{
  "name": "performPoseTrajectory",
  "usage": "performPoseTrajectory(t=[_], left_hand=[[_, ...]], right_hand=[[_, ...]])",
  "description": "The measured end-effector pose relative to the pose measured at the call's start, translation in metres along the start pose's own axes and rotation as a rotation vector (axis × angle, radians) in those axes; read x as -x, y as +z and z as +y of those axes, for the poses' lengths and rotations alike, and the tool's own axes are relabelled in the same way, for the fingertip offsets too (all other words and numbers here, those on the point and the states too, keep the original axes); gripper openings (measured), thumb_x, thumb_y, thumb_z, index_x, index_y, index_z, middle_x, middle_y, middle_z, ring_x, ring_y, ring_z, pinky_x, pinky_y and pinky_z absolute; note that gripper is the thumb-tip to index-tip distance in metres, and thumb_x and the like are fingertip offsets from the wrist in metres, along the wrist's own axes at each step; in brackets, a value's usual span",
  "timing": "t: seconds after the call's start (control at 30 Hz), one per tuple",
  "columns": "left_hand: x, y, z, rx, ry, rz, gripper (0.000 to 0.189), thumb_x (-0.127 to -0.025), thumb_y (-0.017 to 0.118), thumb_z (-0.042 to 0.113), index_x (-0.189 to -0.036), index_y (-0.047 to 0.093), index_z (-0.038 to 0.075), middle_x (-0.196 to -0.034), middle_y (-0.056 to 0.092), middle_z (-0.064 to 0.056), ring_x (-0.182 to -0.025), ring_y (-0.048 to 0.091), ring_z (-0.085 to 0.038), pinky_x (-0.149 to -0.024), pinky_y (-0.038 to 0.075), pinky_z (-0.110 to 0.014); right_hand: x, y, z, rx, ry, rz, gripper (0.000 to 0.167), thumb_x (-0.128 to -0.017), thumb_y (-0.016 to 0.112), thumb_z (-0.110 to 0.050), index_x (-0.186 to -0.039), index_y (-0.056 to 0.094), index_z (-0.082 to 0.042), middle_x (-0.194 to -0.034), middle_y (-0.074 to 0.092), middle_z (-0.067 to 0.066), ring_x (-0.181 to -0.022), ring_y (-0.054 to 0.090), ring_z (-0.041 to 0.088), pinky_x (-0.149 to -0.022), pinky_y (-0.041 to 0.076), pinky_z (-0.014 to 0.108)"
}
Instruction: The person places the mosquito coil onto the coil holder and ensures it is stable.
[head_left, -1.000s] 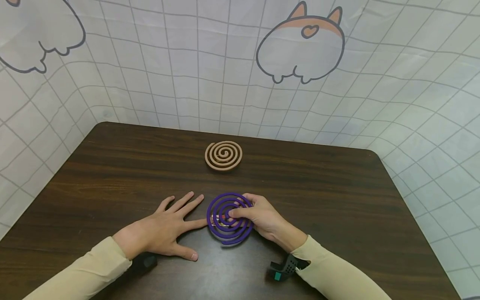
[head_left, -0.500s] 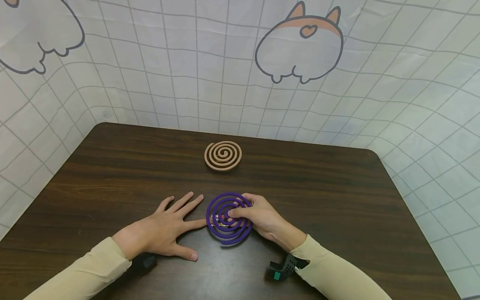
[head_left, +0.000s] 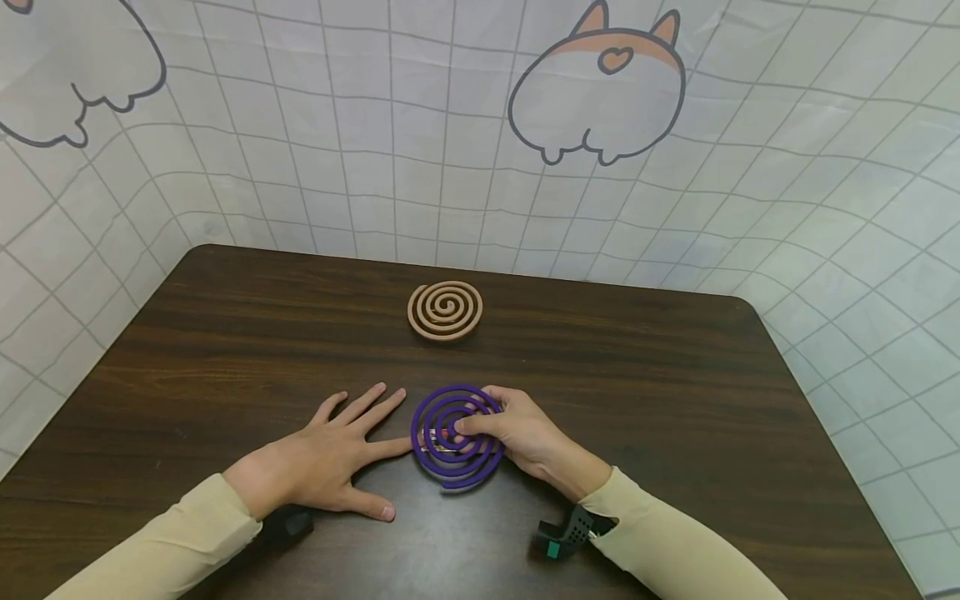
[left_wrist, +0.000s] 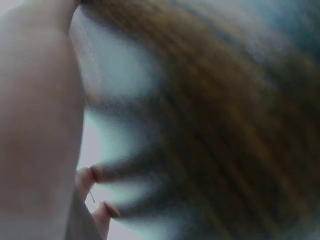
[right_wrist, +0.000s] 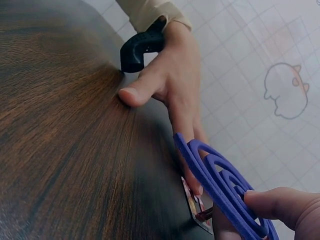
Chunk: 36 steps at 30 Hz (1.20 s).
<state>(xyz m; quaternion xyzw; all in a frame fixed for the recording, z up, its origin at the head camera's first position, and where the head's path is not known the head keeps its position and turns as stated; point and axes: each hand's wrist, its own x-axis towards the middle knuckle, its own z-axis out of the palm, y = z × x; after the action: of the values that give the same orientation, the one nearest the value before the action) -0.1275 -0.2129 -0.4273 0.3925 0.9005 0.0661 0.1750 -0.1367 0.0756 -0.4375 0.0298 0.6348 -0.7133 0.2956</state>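
Note:
A purple spiral mosquito coil [head_left: 461, 486] is held above the front middle of the table by my right hand [head_left: 528, 437]. My thumb presses on the coil's centre, and the other fingers reach underneath. My left hand [head_left: 322, 462] lies palm down with its fingers spread. Its index fingertip goes under the coil's left edge and rests on a small flat printed piece [right_wrist: 196, 205], partly visible through the coil's gaps. In the right wrist view the coil [right_wrist: 212, 192] is tilted, seen nearly edge-on. The left wrist view is blurred, showing mostly tabletop and two fingertips.
A tan spiral coil [head_left: 446, 311] lies farther back on the dark wooden table [head_left: 637, 358]. A white grid-patterned curtain [head_left: 420, 150] with cartoon animals hangs behind and around the table. Black wrist devices [head_left: 566, 533] sit beneath both sleeves.

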Motion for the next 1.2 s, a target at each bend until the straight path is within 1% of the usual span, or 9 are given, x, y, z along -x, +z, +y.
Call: performPoseTrajectory(t=[0.37, 0.73, 1.2], left_hand=[[-0.0011, -0.0003, -0.0003, -0.004, -0.004, -0.006, 0.085, -0.084, 0.05, 0.088, -0.158, 0.037, 0.048, -0.177, 0.008, -0.01, -0.163, 0.007, -0.042, -0.119, 0.017, -0.077], [-0.0014, 0.0012, -0.0003, -0.013, -0.002, -0.001, 0.085, -0.084, 0.049, 0.089, -0.158, 0.036, 0.049, -0.177, 0.008, -0.01, -0.163, 0.007, -0.042, -0.119, 0.017, -0.077], [-0.0006, 0.0014, -0.0014, -0.001, 0.001, -0.002, 0.085, -0.084, 0.049, 0.089, -0.158, 0.036, 0.049, -0.177, 0.007, -0.01, -0.164, 0.006, -0.042, -0.12, 0.016, -0.077]], right_hand=[[0.0001, 0.0001, 0.0003, -0.01, -0.002, -0.001, 0.023, -0.091, 0.071, 0.003, -0.101, 0.052, -0.004, -0.078, 0.075, 0.001, -0.067, 0.075, 0.01, -0.056, 0.058, 0.021], [-0.0013, -0.0004, 0.001, -0.01, 0.014, 0.01, 0.024, -0.09, 0.072, 0.003, -0.104, 0.052, -0.003, -0.08, 0.073, 0.002, -0.068, 0.076, 0.011, -0.061, 0.061, 0.024], [-0.0009, 0.0001, 0.0, 0.001, 0.023, 0.003, 0.024, -0.091, 0.071, 0.003, -0.103, 0.051, -0.003, -0.08, 0.074, 0.003, -0.068, 0.076, 0.011, -0.059, 0.06, 0.023]])
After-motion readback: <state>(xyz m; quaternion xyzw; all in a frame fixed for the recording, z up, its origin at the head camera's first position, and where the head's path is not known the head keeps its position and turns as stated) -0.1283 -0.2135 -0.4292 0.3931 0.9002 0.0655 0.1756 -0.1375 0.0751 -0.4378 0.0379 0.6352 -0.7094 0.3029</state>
